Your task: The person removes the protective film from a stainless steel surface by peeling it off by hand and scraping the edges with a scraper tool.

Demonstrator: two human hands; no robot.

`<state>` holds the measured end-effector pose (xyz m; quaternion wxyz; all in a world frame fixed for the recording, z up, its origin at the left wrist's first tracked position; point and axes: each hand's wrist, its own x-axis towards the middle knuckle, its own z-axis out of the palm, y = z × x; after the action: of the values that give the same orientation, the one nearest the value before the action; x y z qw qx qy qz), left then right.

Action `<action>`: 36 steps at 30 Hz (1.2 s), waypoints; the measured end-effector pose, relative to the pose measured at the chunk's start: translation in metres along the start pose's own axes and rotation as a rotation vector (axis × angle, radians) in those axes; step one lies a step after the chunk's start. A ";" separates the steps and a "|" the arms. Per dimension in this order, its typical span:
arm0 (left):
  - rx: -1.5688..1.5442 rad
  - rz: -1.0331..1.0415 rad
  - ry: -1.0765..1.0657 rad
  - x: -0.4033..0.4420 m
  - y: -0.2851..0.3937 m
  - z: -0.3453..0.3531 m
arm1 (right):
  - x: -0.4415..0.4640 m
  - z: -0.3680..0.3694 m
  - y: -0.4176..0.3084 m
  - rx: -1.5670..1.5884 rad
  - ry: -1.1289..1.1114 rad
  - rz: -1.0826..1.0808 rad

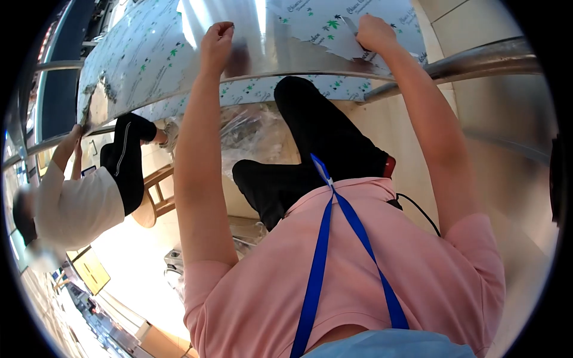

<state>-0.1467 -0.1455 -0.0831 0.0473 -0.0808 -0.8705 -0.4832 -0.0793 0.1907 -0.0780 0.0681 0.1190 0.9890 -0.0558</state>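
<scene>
A metal table top [262, 56] fills the upper view, partly covered by white protective film [140, 71] printed with green leaves and lettering. Bare shiny metal shows between the two film areas, and the right film has a ragged, torn edge. Above the bare strip is my left hand [218, 48], closed in a pinch; whatever is between its fingertips is too small to name. My right hand [376, 34] is closed around a thin, grey, blade-like tool [350, 25] over the right-hand film. Part of that tool is hidden by the fingers.
Metal rails [483, 59] run beside the table. At left, another person [83, 203] sits with a hand at the torn film on the table's corner. A wooden stool [149, 206] stands there. Crumpled clear plastic [253, 137] lies below the table, near my knees.
</scene>
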 end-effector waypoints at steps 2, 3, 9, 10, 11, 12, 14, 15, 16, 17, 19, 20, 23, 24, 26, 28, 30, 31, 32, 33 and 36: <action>-0.159 -0.049 -0.010 0.001 -0.003 -0.002 | 0.014 0.015 0.006 -0.002 0.001 0.033; -0.232 -0.093 -0.023 0.002 -0.004 -0.003 | 0.011 0.010 0.003 0.013 -0.016 0.025; -0.210 -0.170 -0.041 0.004 -0.007 -0.001 | 0.024 0.007 0.013 0.126 -0.199 -0.083; -0.053 -0.128 -0.020 0.002 -0.003 -0.002 | 0.023 0.017 0.016 0.165 -0.153 -0.137; 0.101 -0.085 -0.002 0.000 0.000 -0.003 | 0.024 0.026 0.020 0.202 -0.107 -0.189; 0.251 -0.041 0.012 -0.002 0.002 0.000 | 0.011 0.024 0.012 0.178 0.027 -0.213; 0.386 0.096 0.017 -0.005 -0.006 0.000 | -0.043 0.010 -0.014 0.120 0.287 -0.250; 0.450 0.169 0.027 -0.003 -0.010 -0.001 | -0.062 0.011 -0.015 0.099 0.384 -0.330; 0.405 0.221 0.056 -0.003 -0.016 -0.001 | -0.080 0.015 -0.016 0.079 0.477 -0.412; 0.361 0.271 0.086 -0.004 -0.021 0.000 | -0.094 0.021 -0.014 0.059 0.569 -0.495; 0.301 0.279 0.141 -0.008 -0.018 0.004 | -0.112 0.034 -0.010 0.051 0.652 -0.576; 0.277 0.248 0.163 -0.008 -0.016 0.006 | -0.116 0.038 -0.008 0.047 0.695 -0.618; 0.315 0.240 0.225 -0.012 -0.005 0.007 | -0.125 0.049 -0.001 0.065 0.743 -0.658; 0.384 0.269 0.210 -0.012 -0.007 0.008 | -0.125 0.050 0.000 0.073 0.745 -0.663; 0.520 0.328 0.177 -0.010 -0.009 0.009 | -0.126 0.049 0.004 0.088 0.748 -0.670; 0.722 0.608 0.289 -0.013 -0.006 0.015 | -0.125 0.047 0.005 0.090 0.731 -0.666; 0.688 0.645 0.316 -0.016 0.000 0.025 | -0.123 0.048 0.005 0.102 0.727 -0.663; 0.560 0.538 0.284 -0.018 0.004 0.032 | -0.122 0.051 0.004 0.116 0.732 -0.663; 0.434 0.429 0.252 -0.021 0.009 0.038 | -0.120 0.053 0.004 0.131 0.737 -0.664; 0.536 0.506 0.236 -0.024 0.019 0.043 | -0.119 0.055 0.006 0.151 0.733 -0.665; 0.674 0.736 0.059 -0.045 0.052 0.064 | -0.115 0.055 0.007 0.239 0.720 -0.652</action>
<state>-0.0931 -0.0689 -0.0805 0.2625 -0.3491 -0.8904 -0.1283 0.0396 0.1646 -0.1158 -0.3127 -0.1778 0.9221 -0.1427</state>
